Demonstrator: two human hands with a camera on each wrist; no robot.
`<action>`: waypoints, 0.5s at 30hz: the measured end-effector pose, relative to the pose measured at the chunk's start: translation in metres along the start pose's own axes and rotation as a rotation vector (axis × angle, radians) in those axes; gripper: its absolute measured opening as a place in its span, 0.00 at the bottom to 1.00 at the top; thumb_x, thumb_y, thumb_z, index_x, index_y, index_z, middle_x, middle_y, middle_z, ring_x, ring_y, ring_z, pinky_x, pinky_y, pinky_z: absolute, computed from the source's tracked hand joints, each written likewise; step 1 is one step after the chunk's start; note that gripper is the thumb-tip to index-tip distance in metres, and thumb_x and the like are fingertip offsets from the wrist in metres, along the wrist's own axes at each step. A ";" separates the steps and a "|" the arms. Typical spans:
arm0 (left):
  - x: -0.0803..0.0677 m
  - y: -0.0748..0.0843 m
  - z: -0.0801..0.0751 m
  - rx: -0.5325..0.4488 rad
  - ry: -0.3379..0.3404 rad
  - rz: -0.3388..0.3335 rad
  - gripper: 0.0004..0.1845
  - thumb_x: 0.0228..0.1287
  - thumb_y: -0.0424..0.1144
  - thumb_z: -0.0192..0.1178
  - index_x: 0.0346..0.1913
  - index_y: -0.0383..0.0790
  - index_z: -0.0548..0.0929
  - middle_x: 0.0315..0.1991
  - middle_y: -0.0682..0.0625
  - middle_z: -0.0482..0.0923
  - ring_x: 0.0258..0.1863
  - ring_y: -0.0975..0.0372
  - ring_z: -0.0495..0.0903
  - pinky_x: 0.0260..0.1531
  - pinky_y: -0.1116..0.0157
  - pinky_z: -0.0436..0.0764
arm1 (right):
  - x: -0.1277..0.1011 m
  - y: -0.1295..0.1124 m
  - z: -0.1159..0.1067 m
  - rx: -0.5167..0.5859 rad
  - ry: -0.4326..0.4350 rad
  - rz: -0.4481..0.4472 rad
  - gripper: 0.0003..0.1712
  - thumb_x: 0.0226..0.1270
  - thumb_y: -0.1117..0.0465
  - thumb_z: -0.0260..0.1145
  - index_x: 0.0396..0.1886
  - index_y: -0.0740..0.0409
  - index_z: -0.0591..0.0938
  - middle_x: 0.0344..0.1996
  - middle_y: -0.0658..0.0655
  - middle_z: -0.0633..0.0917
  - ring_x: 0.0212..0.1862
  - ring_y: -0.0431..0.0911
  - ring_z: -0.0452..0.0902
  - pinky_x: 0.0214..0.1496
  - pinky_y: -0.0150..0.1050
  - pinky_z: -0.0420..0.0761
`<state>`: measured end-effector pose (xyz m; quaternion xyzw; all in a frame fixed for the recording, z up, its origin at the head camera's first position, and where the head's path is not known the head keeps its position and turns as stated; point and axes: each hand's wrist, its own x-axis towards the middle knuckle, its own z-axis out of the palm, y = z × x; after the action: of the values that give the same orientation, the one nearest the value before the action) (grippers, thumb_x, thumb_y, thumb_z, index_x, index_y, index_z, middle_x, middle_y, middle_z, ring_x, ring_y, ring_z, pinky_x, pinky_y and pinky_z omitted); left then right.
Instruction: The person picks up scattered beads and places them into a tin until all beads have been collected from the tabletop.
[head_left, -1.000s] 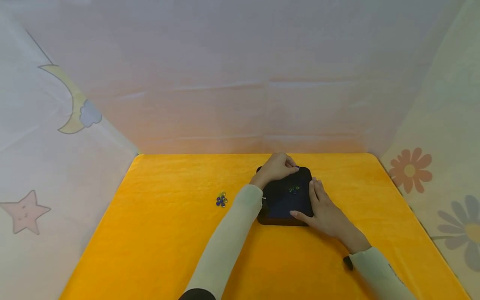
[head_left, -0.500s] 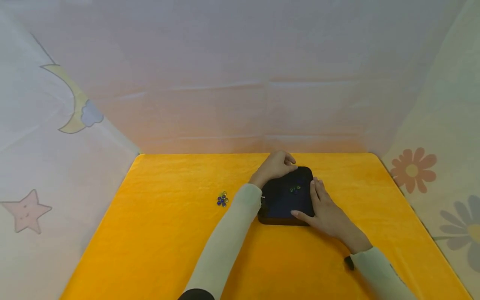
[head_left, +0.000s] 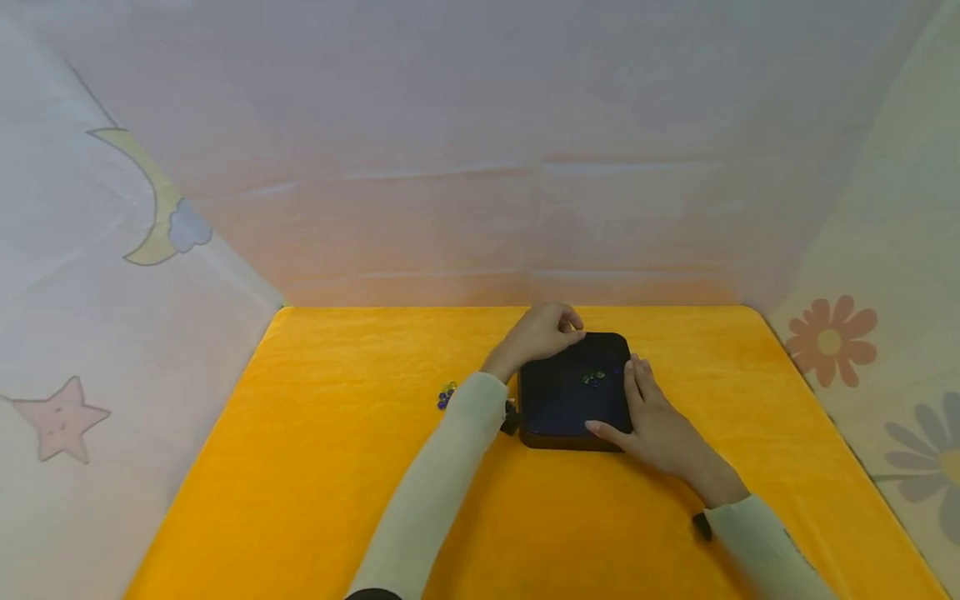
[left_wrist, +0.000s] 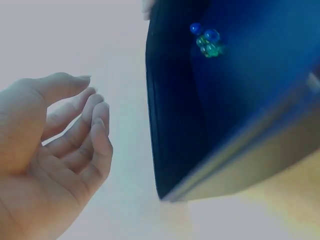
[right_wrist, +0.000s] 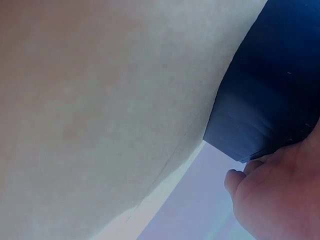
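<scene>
A black tray [head_left: 573, 408] lies on the yellow desk [head_left: 315, 467], a little right of the middle and near the far edge. It looks stiff, with a low raised rim and rounded corners, and I judge it to be light. Its surface seems smooth, so it could slide on the cloth. The best places to hold it are the rims on two opposite sides. Inside, near the far part, lies a small group of green and blue beads [head_left: 594, 377]; they are loose, so I think they will roll if the tray tilts.

The left hand [head_left: 542, 333] is at the far left corner of the tray. In the left wrist view its fingers [left_wrist: 82, 135] are loosely curled and apart from the thumb, and they hold nothing; the tray edge is just beside them. From the head view I cannot tell if the fingertips touch the rim.

The right hand [head_left: 651, 417] lies along the right side of the tray, fingers almost straight, thumb on the near corner. It rests against the rim and does not grip.

A second small group of beads [head_left: 446, 395] lies on the desk, left of the left sleeve.
</scene>
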<state>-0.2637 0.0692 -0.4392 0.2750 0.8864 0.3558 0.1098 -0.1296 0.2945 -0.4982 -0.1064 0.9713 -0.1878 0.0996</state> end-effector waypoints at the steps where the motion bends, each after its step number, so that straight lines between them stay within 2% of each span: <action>1: -0.003 -0.001 -0.002 0.011 -0.001 0.005 0.11 0.78 0.44 0.63 0.52 0.44 0.88 0.44 0.52 0.87 0.34 0.65 0.83 0.38 0.71 0.82 | 0.000 0.000 0.000 -0.002 0.000 0.001 0.74 0.67 0.19 0.56 0.85 0.64 0.32 0.85 0.65 0.27 0.85 0.71 0.39 0.73 0.70 0.69; 8: -0.022 -0.008 -0.010 0.080 -0.018 0.009 0.09 0.78 0.44 0.62 0.50 0.45 0.88 0.40 0.53 0.87 0.33 0.65 0.82 0.39 0.70 0.82 | 0.000 0.002 -0.001 -0.004 -0.002 0.007 0.74 0.68 0.19 0.56 0.85 0.64 0.31 0.85 0.65 0.26 0.85 0.71 0.38 0.73 0.71 0.68; 15: -0.042 -0.021 -0.018 0.138 -0.057 -0.008 0.09 0.78 0.43 0.62 0.51 0.44 0.87 0.43 0.53 0.88 0.35 0.65 0.83 0.40 0.70 0.83 | 0.001 0.001 -0.001 -0.010 0.000 0.012 0.74 0.67 0.18 0.56 0.85 0.64 0.31 0.84 0.64 0.26 0.85 0.72 0.39 0.74 0.71 0.68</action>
<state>-0.2449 0.0231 -0.4407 0.2887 0.9063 0.2854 0.1173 -0.1313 0.2951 -0.4976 -0.1011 0.9729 -0.1821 0.1004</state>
